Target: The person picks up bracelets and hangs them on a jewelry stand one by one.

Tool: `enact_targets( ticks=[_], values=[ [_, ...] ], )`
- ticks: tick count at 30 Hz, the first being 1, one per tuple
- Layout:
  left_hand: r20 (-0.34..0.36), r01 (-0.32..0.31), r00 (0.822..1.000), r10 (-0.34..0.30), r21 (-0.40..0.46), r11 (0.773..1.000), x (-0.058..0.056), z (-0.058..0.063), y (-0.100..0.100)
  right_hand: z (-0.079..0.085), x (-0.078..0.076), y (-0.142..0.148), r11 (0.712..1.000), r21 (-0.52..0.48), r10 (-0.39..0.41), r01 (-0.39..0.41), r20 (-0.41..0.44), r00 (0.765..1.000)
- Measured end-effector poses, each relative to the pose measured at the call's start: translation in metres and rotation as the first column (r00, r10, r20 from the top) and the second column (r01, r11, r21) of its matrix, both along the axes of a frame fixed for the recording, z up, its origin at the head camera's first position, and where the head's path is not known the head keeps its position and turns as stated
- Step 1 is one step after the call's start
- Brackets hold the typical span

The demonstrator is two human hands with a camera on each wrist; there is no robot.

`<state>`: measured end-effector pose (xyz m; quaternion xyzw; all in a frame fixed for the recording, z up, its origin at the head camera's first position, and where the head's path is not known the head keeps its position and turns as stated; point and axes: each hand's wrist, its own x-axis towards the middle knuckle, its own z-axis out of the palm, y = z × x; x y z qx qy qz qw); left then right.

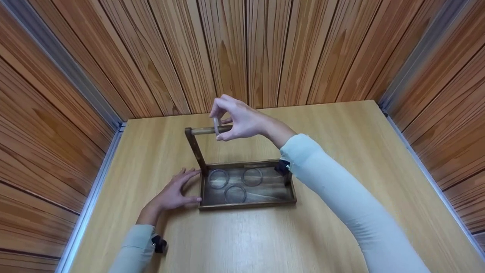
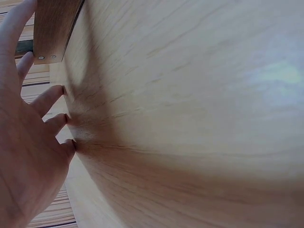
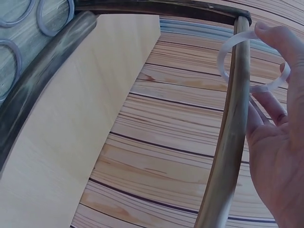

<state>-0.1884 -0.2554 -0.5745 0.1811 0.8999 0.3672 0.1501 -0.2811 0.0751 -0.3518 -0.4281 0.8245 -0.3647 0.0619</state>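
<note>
A pale translucent bangle (image 3: 223, 64) encircles the wooden bar (image 3: 232, 123) near its left end. My right hand (image 1: 242, 119) pinches that bangle between thumb and fingers; in the head view it appears nearly edge-on. A dark wooden post (image 1: 196, 151) carries the bar above a shallow wooden tray (image 1: 246, 206). Three more bangles, (image 1: 218, 179) among them, lie flat inside the tray. At the tray's left end is my left hand (image 1: 172, 195), fingers spread, thumb and index at the tray's side and the other fingertips on the table. My right forearm hides much of the stand's right side.
The light wooden table (image 1: 242, 239) extends around the tray. Wood-plank walls (image 1: 265, 53) rise behind and on both sides, with metal rails (image 1: 93, 182) along the edges. A small black device (image 1: 159, 243) sits on my left wrist.
</note>
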Motion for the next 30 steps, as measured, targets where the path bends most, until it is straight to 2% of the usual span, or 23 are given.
enact_targets(
  ticks=[7, 20, 30],
  values=[
    [0.024, 0.001, 1.000, -0.001, 0.008, 1.000, -0.001, 0.000, 0.000, -0.001, 0.001, -0.010, 1.000, -0.003, 0.004, -0.004, 0.010, 1.000],
    [0.015, -0.010, 1.000, 0.010, 0.013, 1.000, 0.003, -0.001, -0.004, -0.004, 0.001, -0.025, 1.000, -0.019, 0.023, -0.023, 0.024, 0.999],
    [0.012, -0.013, 1.000, 0.013, 0.018, 1.000, 0.003, -0.001, -0.005, -0.004, 0.003, -0.033, 1.000, 0.031, 0.000, 0.000, -0.015, 1.000]
  ],
)
